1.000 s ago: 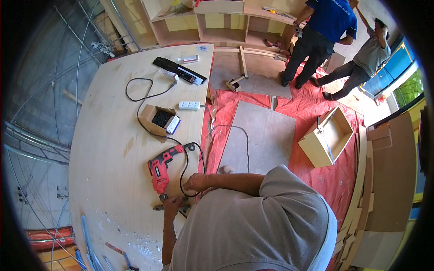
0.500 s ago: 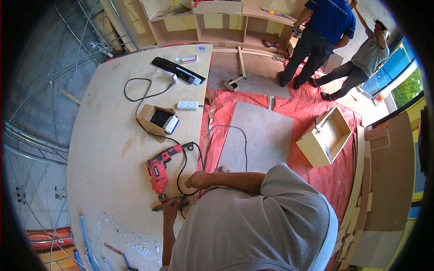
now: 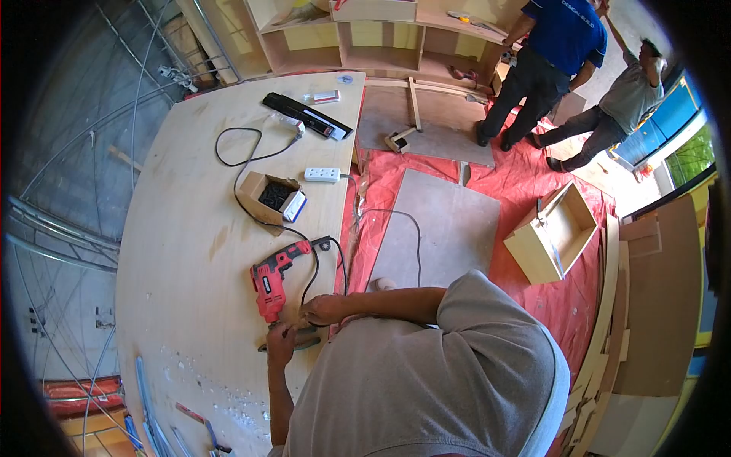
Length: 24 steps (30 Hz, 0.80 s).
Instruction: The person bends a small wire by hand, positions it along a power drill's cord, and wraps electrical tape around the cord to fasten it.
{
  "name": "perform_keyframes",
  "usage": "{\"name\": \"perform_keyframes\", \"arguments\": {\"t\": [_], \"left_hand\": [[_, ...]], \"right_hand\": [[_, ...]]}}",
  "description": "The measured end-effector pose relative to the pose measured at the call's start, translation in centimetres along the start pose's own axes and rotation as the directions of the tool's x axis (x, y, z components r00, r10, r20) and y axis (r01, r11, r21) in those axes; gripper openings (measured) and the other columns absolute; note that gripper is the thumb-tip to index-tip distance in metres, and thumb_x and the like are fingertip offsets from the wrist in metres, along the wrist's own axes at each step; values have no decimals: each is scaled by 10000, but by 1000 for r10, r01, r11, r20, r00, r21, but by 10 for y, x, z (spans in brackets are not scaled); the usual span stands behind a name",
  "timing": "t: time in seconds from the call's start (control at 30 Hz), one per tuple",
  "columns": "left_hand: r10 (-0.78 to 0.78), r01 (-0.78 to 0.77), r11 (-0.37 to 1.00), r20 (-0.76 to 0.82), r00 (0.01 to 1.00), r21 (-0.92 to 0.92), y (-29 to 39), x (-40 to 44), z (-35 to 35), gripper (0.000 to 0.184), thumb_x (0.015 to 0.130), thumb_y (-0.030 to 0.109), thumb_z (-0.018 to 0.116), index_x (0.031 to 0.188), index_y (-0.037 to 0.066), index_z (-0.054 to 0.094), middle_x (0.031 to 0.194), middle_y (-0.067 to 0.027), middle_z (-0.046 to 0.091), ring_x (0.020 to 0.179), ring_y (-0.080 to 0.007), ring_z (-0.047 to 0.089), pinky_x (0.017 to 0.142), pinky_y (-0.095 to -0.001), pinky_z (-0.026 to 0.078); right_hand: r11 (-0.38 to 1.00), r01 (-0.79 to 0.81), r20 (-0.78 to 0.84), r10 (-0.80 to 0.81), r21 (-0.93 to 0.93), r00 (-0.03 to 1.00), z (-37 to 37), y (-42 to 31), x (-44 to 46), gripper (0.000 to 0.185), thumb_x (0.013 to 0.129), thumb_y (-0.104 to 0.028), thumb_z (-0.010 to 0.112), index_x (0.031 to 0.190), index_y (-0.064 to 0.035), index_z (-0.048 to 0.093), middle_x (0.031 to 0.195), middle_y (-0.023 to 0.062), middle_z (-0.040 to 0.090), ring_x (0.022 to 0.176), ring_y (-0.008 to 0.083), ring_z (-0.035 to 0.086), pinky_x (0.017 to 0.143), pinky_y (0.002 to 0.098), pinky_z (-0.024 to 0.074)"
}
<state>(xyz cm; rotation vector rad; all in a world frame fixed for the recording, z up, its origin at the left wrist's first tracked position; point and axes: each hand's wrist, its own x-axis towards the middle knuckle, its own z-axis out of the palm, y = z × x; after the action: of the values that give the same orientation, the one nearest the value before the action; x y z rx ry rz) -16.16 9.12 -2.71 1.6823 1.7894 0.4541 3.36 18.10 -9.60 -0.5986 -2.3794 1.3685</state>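
Beside the right-hand edge of a pale wooden table (image 3: 175, 251), a red and black power drill (image 3: 269, 286) lies on its side, handle towards the top of the view and chuck towards the bottom. The person's left hand (image 3: 281, 344) is at the chuck end, fingers curled; whether they grasp the chuck is unclear. Just above and to the right, the right hand (image 3: 325, 309) is curled palm down at that edge, close to the black cable (image 3: 311, 273); what it grips, if anything, is hidden. Partly behind the left hand lies a dark tool (image 3: 306, 340).

Further up the table sits an open cardboard box (image 3: 251, 189) of small black pieces, with a white and blue carton (image 3: 294, 206) against its right side. A white power strip (image 3: 322, 174) rests at the right edge. Near the top right corner are a long black case (image 3: 293, 109) and a small clear and white packet (image 3: 322, 97).

Right of the table, an open wooden box (image 3: 536, 245) stands on red sheeting (image 3: 487, 179). At upper right are two other people, one in a blue shirt (image 3: 568, 36), one in grey (image 3: 629, 95).
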Motion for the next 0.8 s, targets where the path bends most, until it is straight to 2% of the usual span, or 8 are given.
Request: {"name": "perform_keyframes", "arguments": {"t": [0.1, 0.2, 0.3, 0.5, 0.63, 0.7, 0.77, 0.8], "left_hand": [[88, -86, 996, -60, 994, 29, 16, 8, -3, 206, 828, 173, 629, 854, -31, 647, 706, -191, 602, 639, -290, 589, 632, -368, 457], [106, -108, 994, -106, 989, -12, 27, 7, -2, 195, 824, 163, 633, 856, -29, 650, 720, -200, 610, 653, -310, 601, 634, -378, 462], [88, -91, 996, -112, 990, -16, 32, 8, -3, 185, 817, 156, 634, 846, -25, 657, 725, -197, 620, 660, -314, 614, 638, -380, 474], [34, -35, 999, -180, 983, -3, 38, 8, -7, 187, 805, 157, 632, 832, -26, 662, 716, -183, 634, 634, -283, 624, 631, -362, 487], [7, -18, 998, -191, 982, -57, 40, 6, -9, 178, 804, 143, 624, 830, -29, 662, 711, -182, 635, 637, -253, 631, 633, -350, 489], [14, -28, 997, -192, 981, -73, 37, 8, -3, 175, 803, 138, 624, 830, -31, 658, 707, -186, 629, 633, -245, 628, 624, -351, 483], [33, -48, 996, -188, 982, -78, 36, 8, 1, 173, 804, 134, 619, 826, -35, 651, 698, -190, 619, 619, -252, 617, 611, -355, 474], [49, -64, 995, -184, 982, -75, 39, 9, 3, 173, 806, 133, 615, 823, -37, 646, 691, -193, 613, 607, -262, 607, 602, -359, 468]], "right_hand": [[999, 33, 34, -34, 42, 999, -20, -29, 6, 213, 891, -209, 509, 947, -17, 582, 853, 191, 637, 840, 370, 620, 750, 447, 477], [974, 201, -27, -205, -106, 978, -20, -18, 13, 200, 886, -199, 522, 922, -14, 589, 826, 187, 637, 821, 360, 624, 732, 435, 478], [992, 122, -10, -122, 15, 992, -25, -15, 11, 194, 875, -194, 542, 897, -10, 597, 822, 192, 633, 799, 352, 625, 716, 428, 478], [1000, -12, -94, 14, 19, 996, -21, -1, 8, 203, 854, -202, 584, 831, -3, 614, 807, 199, 626, 784, 350, 619, 704, 420, 475], [1000, -17, -107, 19, 18, 994, -40, -14, 5, 255, 893, -247, 565, 855, -4, 634, 799, 170, 622, 792, 293, 621, 708, 368, 483], [892, -112, -73, 160, 439, 984, -46, -27, 4, 270, 909, -270, 560, 872, -18, 650, 867, 98, 640, 849, 219, 611, 762, 320, 482], [584, -226, 53, 299, 780, 953, -43, -32, 7, 266, 911, -274, 562, 899, -26, 657, 905, 64, 642, 879, 196, 608, 784, 309, 480], [489, -218, 74, 297, 844, 952, -37, -25, 10, 261, 912, -272, 561, 932, -30, 656, 925, 54, 641, 892, 189, 604, 788, 306, 478]]}}
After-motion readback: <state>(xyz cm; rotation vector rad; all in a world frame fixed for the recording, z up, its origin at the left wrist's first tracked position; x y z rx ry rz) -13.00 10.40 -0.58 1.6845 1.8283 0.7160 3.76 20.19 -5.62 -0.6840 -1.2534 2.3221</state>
